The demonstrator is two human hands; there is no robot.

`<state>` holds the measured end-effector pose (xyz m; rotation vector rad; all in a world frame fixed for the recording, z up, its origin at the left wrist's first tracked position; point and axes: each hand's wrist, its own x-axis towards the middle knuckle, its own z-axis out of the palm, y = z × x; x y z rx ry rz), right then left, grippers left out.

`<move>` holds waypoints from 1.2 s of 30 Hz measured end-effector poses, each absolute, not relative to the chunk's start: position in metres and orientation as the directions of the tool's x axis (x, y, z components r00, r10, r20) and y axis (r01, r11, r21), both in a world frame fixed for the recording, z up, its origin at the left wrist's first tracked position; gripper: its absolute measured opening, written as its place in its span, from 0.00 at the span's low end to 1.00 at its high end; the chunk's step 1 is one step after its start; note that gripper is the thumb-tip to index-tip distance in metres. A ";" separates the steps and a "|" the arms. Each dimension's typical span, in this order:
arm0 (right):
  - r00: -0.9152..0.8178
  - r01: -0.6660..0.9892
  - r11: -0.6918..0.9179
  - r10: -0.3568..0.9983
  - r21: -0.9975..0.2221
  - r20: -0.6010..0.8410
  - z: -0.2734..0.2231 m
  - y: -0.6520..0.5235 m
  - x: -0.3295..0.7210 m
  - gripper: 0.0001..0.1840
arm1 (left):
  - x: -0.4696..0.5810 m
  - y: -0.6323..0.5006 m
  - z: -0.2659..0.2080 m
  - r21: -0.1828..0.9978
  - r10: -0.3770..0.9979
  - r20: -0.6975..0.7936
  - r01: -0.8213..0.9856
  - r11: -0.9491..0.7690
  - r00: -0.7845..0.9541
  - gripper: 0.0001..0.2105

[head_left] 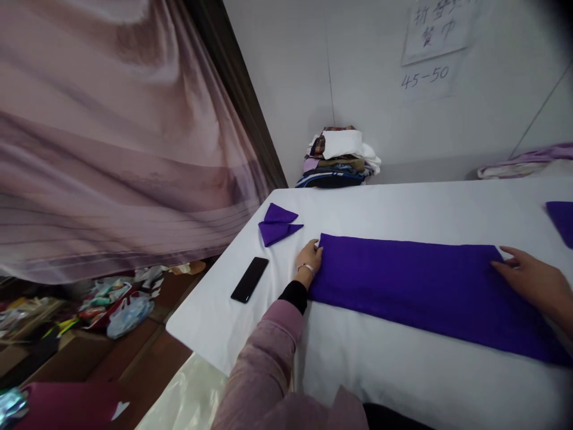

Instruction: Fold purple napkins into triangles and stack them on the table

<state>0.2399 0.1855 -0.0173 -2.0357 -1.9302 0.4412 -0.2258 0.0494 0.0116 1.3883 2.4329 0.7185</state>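
A purple cloth napkin [416, 280], folded into a long flat band, lies crosswise on the white-covered table [358, 209]. My left hand [310, 260], wearing a bracelet, grips the napkin's left end near its far corner; some of its fingertips are hidden at the cloth's edge. At the far right corner, my right hand [532, 278] holds the edge, thumb on the cloth and fingers just beyond it. Left of my left hand sits a folded purple napkin [277, 224] with pointed ends.
A black phone [249, 279] lies near the table's left edge. Another purple cloth [561, 221] is at the far right. Stacked folded cloths [340, 156] stand against the wall beyond the table. A pink curtain [125, 131] hangs at left, above bags [129, 313] on the floor.
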 end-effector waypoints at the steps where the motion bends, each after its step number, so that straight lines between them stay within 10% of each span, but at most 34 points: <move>1: 0.047 0.906 -0.050 0.999 -0.420 -0.017 -0.017 0.185 0.240 0.27 | -0.226 0.050 0.011 0.530 0.856 0.028 0.734 0.425 -0.516 0.17; 14: -0.135 0.959 0.172 0.976 -0.226 0.169 -0.009 0.170 0.238 0.34 | -0.226 0.043 0.020 0.573 0.854 0.085 0.727 0.380 -0.513 0.18; 19: -0.475 0.801 0.560 0.810 -0.213 0.343 0.007 0.099 0.159 0.32 | -0.161 0.014 0.021 0.439 0.966 0.246 0.898 -0.040 -0.077 0.19; 24: -0.667 0.619 0.718 0.695 -0.320 0.270 0.007 0.039 0.057 0.32 | -0.106 -0.003 0.008 0.276 0.976 0.102 0.937 -0.215 0.193 0.25; 36: -0.420 0.872 0.429 0.903 -0.237 0.088 -0.014 0.050 0.162 0.41 | -0.105 0.003 0.005 0.064 0.986 -0.022 0.985 -0.161 0.162 0.27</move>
